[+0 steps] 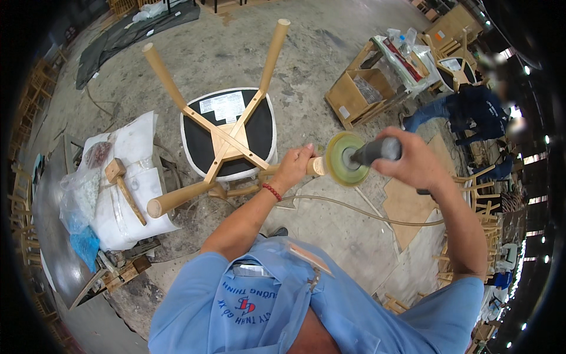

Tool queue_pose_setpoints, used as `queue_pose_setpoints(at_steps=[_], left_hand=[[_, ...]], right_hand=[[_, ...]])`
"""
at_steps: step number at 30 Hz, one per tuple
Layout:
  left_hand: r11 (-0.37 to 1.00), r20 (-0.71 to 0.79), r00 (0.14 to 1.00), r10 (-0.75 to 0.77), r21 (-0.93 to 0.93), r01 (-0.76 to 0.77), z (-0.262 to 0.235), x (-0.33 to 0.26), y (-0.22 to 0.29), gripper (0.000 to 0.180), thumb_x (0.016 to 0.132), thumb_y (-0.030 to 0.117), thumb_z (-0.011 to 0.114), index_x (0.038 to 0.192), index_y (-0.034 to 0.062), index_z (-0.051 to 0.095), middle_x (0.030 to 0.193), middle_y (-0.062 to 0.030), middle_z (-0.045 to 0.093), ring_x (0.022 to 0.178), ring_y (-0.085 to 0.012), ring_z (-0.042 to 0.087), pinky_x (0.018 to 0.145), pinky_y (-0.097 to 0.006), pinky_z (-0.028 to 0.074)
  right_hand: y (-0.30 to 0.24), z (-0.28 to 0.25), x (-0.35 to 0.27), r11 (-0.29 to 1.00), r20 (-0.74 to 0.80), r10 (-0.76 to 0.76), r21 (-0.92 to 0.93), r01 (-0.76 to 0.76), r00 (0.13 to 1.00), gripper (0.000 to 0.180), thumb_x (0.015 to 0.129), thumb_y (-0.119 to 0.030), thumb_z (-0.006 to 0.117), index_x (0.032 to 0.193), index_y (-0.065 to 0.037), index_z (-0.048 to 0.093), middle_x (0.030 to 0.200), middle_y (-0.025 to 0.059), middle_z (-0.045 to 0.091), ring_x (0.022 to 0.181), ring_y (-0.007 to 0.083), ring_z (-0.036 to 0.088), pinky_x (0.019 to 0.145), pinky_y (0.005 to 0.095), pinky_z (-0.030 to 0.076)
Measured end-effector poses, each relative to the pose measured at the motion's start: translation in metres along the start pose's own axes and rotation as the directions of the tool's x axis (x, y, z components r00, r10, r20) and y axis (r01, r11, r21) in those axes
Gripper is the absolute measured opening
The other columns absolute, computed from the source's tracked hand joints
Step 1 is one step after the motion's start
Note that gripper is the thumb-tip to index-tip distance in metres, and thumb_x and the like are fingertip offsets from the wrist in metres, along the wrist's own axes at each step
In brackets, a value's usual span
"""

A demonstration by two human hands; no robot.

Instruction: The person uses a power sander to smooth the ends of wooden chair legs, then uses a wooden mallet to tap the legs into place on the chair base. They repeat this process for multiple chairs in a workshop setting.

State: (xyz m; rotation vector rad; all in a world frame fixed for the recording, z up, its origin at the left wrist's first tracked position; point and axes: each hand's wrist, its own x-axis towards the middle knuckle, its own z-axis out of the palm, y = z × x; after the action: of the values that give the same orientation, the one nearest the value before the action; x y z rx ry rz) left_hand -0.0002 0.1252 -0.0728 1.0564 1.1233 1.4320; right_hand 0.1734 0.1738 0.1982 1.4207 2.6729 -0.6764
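Note:
An upturned wooden chair (236, 138) shows its crossed braces, black seat underside and legs spreading outward. My left hand (293, 168) is wrapped round one chair leg (317, 166) close to its end. In my right hand (407, 158) is a disc sander (377, 151), gripped by its dark grey body. Its round yellow-green disc (346, 159) stands at the tip of that leg and looks blurred; whether the two touch, I cannot tell.
At the left, a wooden mallet (115, 171) lies on a white-covered stand (135, 206). A hose (365, 215) crosses in front of me. A cardboard box (356, 97) stands beside a cluttered trolley (407, 68). A person in dark clothes (477, 112) is bent over at the right.

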Motion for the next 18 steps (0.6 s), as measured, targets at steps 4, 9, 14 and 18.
queue_pose_setpoints(at_steps=[4,9,14,18], left_hand=[[0.993,0.010,0.993,-0.120,-0.006,0.120,-0.007,0.000,-0.012,0.054,0.104,0.039,0.042,0.085,-0.0049,0.065,0.072,-0.0053,0.064,0.069,-0.0118,0.056,0.067,-0.031,0.047],[1.000,-0.044,0.999,0.024,-0.001,-0.024,0.004,-0.001,-0.010,0.052,0.104,0.037,0.042,0.085,-0.0059,0.064,0.070,-0.0061,0.061,0.068,-0.0133,0.054,0.065,-0.032,0.046],[0.999,0.000,1.000,-0.021,0.044,0.021,-0.005,0.000,-0.009,0.050,0.105,0.038,0.040,0.086,-0.0021,0.065,0.076,-0.0023,0.062,0.072,-0.0101,0.054,0.069,-0.027,0.046],[0.997,0.006,0.997,-0.074,0.035,0.074,-0.006,-0.001,-0.009,0.052,0.103,0.038,0.042,0.086,-0.0055,0.064,0.073,-0.0104,0.064,0.069,-0.0156,0.057,0.067,-0.034,0.047]], right_hand=[[-0.022,0.015,-0.001,0.997,0.118,-0.078,0.012,0.077,0.990,0.045,0.068,-0.027,0.073,0.103,0.000,0.064,0.087,0.0199,0.069,0.083,0.0324,0.069,0.076,0.0385,0.053],[0.000,0.010,0.012,0.999,-0.080,0.022,-0.034,-0.024,0.997,0.045,0.068,-0.028,0.073,0.103,0.000,0.064,0.086,0.0192,0.069,0.081,0.0319,0.068,0.075,0.0386,0.053],[-0.014,0.005,0.000,0.999,-0.011,0.032,-0.005,-0.032,0.999,0.047,0.068,-0.029,0.074,0.104,-0.001,0.064,0.085,0.0178,0.069,0.080,0.0309,0.068,0.075,0.0384,0.053],[-0.031,0.020,0.001,0.999,0.095,0.033,0.007,-0.034,0.995,0.049,0.068,-0.030,0.075,0.106,0.000,0.063,0.086,0.0177,0.068,0.080,0.0300,0.068,0.077,0.0381,0.053]])
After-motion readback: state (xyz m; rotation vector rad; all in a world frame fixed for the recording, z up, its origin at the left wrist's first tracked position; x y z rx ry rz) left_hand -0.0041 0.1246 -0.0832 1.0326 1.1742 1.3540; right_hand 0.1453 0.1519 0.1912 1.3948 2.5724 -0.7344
